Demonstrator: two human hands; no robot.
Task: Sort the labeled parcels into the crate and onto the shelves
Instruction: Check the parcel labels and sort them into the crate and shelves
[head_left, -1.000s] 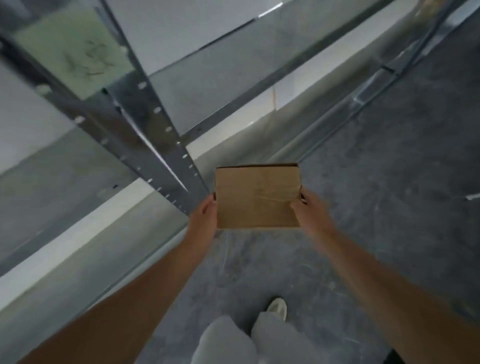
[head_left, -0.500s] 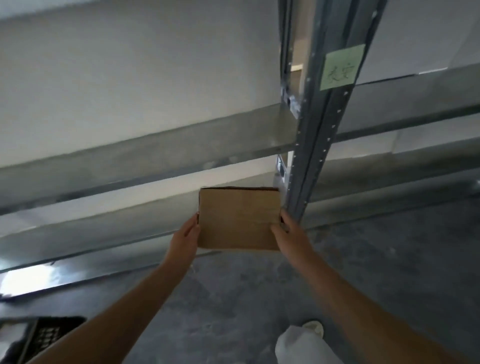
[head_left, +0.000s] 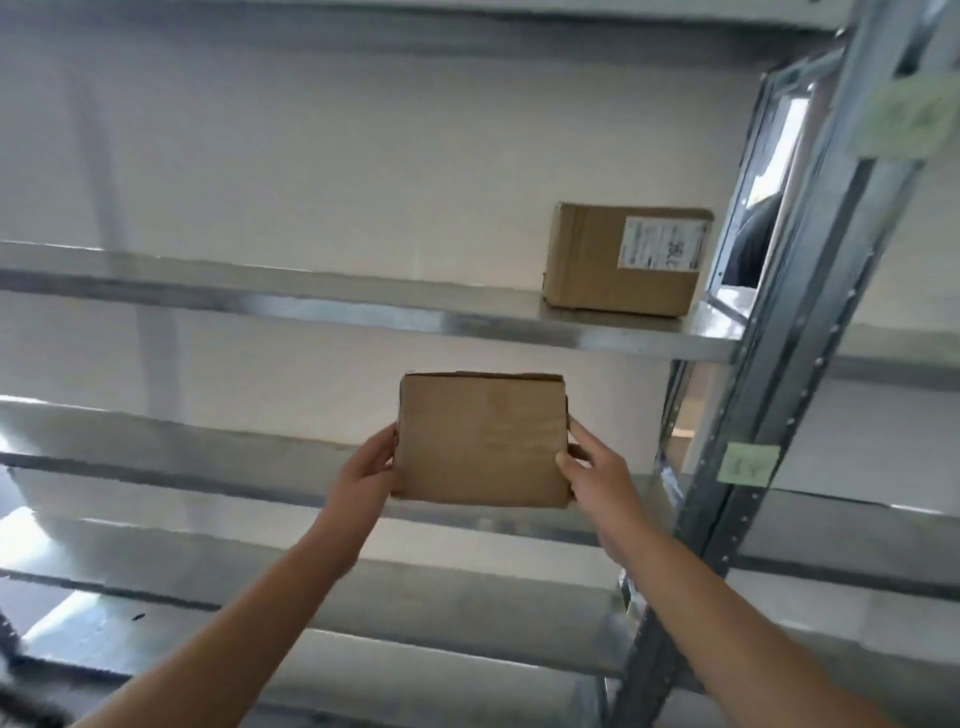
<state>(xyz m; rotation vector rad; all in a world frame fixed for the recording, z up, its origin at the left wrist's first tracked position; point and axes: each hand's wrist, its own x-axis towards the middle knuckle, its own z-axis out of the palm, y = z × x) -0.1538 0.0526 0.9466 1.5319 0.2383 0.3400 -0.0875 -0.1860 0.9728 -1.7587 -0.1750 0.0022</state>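
I hold a small brown cardboard parcel (head_left: 480, 439) up in front of the metal shelving, its plain side toward me. My left hand (head_left: 366, 470) grips its left edge and my right hand (head_left: 592, 467) grips its right edge, thumbs on the near face. A second cardboard parcel (head_left: 621, 260) with a white label stands on the upper shelf (head_left: 363, 306), at its right end, above and to the right of the held one. The parcel in my hands hangs in front of the middle shelf (head_left: 208, 457).
A grey perforated upright post (head_left: 779, 364) rises at the right, with green paper notes (head_left: 748, 464) stuck on it. Lower shelves (head_left: 415, 613) run below my arms. A pale wall lies behind the rack.
My view has swung up from the floor to the shelves. Both hands have raised the parcel to the height of the middle shelf. The labeled parcel on the upper shelf has come into view.
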